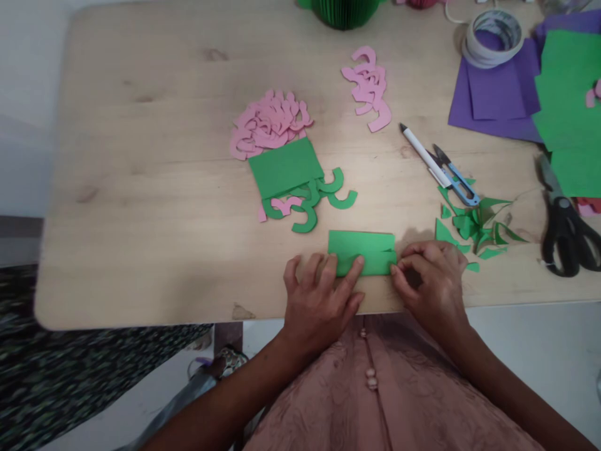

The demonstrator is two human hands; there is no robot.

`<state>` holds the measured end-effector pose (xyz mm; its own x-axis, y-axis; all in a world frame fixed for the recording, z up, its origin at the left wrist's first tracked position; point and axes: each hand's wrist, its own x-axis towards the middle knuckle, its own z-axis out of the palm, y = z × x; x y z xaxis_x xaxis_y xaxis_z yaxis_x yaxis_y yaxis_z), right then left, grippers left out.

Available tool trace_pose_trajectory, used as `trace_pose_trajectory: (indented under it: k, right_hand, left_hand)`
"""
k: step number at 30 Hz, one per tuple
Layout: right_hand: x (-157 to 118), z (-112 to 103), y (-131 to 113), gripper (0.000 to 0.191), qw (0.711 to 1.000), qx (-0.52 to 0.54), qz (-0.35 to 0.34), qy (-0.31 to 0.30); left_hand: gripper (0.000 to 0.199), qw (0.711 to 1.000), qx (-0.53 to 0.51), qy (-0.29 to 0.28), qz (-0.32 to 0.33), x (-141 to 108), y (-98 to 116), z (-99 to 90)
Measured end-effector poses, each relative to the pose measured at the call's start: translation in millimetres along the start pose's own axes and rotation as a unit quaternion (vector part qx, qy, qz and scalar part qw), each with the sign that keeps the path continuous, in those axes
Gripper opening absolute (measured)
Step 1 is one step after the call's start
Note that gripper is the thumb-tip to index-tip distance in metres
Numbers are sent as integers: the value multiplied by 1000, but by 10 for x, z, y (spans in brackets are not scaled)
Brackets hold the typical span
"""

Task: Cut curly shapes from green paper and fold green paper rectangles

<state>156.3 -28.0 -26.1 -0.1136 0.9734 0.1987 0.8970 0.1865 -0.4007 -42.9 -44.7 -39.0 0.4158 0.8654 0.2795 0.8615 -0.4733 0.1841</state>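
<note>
A folded strip of green paper (361, 242) lies flat near the table's front edge. My left hand (322, 294) rests on its left part, fingers spread, with the index fingertip pressing on the paper. At the strip's right end, my right hand (432, 272) pinches the corner between thumb and index finger. Beyond the strip sits a green paper rectangle (285, 168), with green curved cut-outs (307, 216) in front of it and a heap of pink curved cut-outs (272, 122) behind it.
Right of my hands are green paper scraps (474, 228), black-handled scissors (563, 219), a pen (425, 155) and blue thread snips (457, 178). Tape rolls (493, 41) stand on purple paper (498, 94) at the back right, beside green sheets (570, 113). More pink cut-outs (369, 88) lie behind.
</note>
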Motion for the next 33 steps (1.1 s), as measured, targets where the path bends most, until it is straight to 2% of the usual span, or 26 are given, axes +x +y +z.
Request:
trace_pose_trajectory:
  k: [16, 25, 33]
  right_hand:
    - [50, -19, -14, 20, 1000, -16, -8, -10]
    - [71, -29, -4, 20, 995, -70, -64, -3]
    - [14, -14, 35, 19, 996, -64, -63, 0]
  left_hand:
    - [42, 1000, 3, -5, 4, -1, -1, -3]
    - [42, 1000, 11, -3, 6, -2, 5, 2]
    - [42, 1000, 10, -6, 6, -6, 8, 8]
